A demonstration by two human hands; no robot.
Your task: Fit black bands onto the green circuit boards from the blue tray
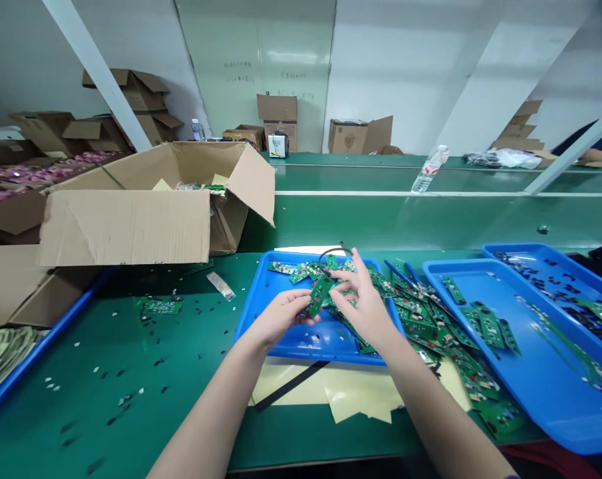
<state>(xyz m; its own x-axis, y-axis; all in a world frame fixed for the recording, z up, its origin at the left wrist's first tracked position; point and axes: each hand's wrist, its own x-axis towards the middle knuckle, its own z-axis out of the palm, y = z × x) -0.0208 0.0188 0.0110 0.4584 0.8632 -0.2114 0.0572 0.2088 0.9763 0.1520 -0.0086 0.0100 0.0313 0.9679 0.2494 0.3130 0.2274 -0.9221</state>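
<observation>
- Board [320,294]: held above the tray [291,347], over its middle; the left hand [287,311] pinches it by its near left side, thumb on top.
- Right hand [356,293]: over the right half of the tray, fingers bent and parted, index raised beside a black cable [336,249] that arches over the tray's back part; whether it grips the cable or touches the board, I cannot tell.
- Risks: the left pinch looks light, so a tug could drop the board among the loose boards in the tray; the cable, if it is joined to the board, could catch on them; a knock from the right forearm could slide the heap [450,332] just right of the tray.
- Edges: the tray's near wall lies under both wrists, with paper [350,392] sticking out in front of it; the side tray [540,372], beyond the heap, limits rightward movement; the carton [126,226] bounds the back left.
- Room: widest left of the tray, on the green surface [181,399], though small bits lie scattered there.
</observation>
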